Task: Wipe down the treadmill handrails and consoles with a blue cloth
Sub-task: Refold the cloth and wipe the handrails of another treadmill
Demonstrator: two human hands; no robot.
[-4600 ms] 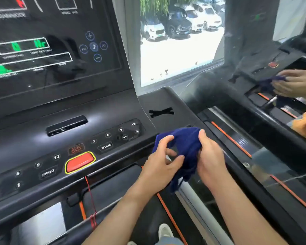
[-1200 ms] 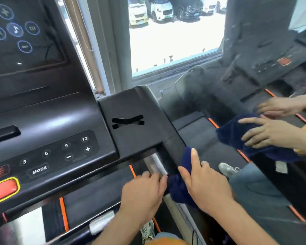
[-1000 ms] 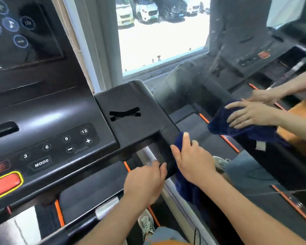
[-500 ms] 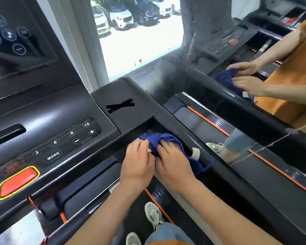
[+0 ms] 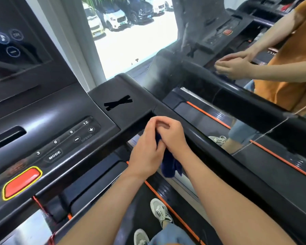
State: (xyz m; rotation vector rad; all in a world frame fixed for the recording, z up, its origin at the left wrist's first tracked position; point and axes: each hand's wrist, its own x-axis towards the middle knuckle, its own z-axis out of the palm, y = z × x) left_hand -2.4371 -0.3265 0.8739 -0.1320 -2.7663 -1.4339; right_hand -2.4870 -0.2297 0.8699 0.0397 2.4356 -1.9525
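My left hand (image 5: 146,149) and my right hand (image 5: 173,137) are clasped together just below the right corner of the black treadmill console (image 5: 60,138). Both grip the dark blue cloth (image 5: 170,167), which is bunched between them. Only its lower end hangs out below the hands. The right handrail (image 5: 224,163) runs back towards me just right of my hands. My hands are apart from the rail and the console.
The console carries a red stop button (image 5: 21,183) and a key panel (image 5: 64,142). A mirror wall (image 5: 254,121) on the right reflects a person in an orange top. A window (image 5: 131,32) lies ahead. My shoes (image 5: 161,211) stand on the belt.
The cloth was spread on the rail corner under both hands. Now it is lifted off and bunched between my clasped hands, with one end hanging down.
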